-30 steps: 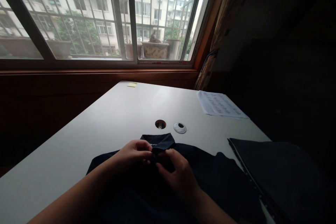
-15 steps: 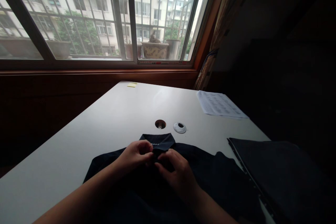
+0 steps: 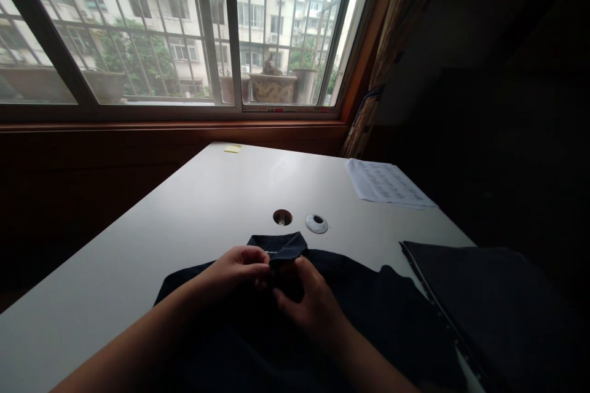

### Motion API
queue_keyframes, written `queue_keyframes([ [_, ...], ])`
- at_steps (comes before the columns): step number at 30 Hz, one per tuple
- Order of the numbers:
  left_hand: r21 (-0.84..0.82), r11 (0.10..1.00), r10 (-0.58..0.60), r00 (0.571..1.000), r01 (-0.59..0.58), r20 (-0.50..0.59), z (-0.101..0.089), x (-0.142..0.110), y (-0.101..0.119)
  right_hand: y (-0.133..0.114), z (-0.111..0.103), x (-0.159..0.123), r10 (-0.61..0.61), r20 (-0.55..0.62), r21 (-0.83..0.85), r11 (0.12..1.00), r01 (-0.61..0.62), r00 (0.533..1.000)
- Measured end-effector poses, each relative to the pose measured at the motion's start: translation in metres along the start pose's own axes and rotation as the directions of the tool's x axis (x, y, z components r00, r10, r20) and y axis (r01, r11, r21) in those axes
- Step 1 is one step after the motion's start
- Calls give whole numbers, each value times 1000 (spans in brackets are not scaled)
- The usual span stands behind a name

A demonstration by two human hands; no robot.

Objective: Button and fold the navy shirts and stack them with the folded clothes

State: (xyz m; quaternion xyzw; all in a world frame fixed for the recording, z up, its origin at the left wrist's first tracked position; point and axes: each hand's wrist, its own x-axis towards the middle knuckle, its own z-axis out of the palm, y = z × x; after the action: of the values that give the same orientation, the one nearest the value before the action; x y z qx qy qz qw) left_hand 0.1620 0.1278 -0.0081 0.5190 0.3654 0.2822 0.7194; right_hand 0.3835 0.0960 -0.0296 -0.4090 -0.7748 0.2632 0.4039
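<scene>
A dark navy shirt [image 3: 369, 307] lies spread on the white desk [image 3: 184, 215] in front of me, its collar [image 3: 281, 244] pointing toward the window. My left hand [image 3: 237, 270] pinches the fabric just below the collar, fingers curled. My right hand [image 3: 308, 304] meets it from the right, fingers closed on the same spot at the neck opening. Both forearms rest over the shirt's body. What the fingertips grip exactly, a button or the placket, is too dark to make out.
A cable hole [image 3: 282, 217] and its loose round cap [image 3: 316, 223] sit just beyond the collar. A printed sheet [image 3: 385, 183] lies at the far right, a yellow sticky note [image 3: 232, 148] at the far edge. Another dark folded cloth [image 3: 498, 307] lies at the right. A barred window [image 3: 184, 31] stands behind.
Both hands stay at the collar; the fingers have shifted slightly, and the collar has lifted a little toward them.
</scene>
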Motion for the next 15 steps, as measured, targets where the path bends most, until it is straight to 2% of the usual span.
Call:
queue_keyframes([
  [5,-43,999,3,1000,-2,24,-3,1,-3,0,-1,0,-10,-15,5,1000,10,1000],
  [10,-20,999,35,999,-36,-29,-1,1,-2,-1,-1,2,-42,-49,-4,999,41,998],
  [15,12,1000,22,998,-22,-55,1,1,2,0,-1,2,-35,-53,7,999,36,998],
])
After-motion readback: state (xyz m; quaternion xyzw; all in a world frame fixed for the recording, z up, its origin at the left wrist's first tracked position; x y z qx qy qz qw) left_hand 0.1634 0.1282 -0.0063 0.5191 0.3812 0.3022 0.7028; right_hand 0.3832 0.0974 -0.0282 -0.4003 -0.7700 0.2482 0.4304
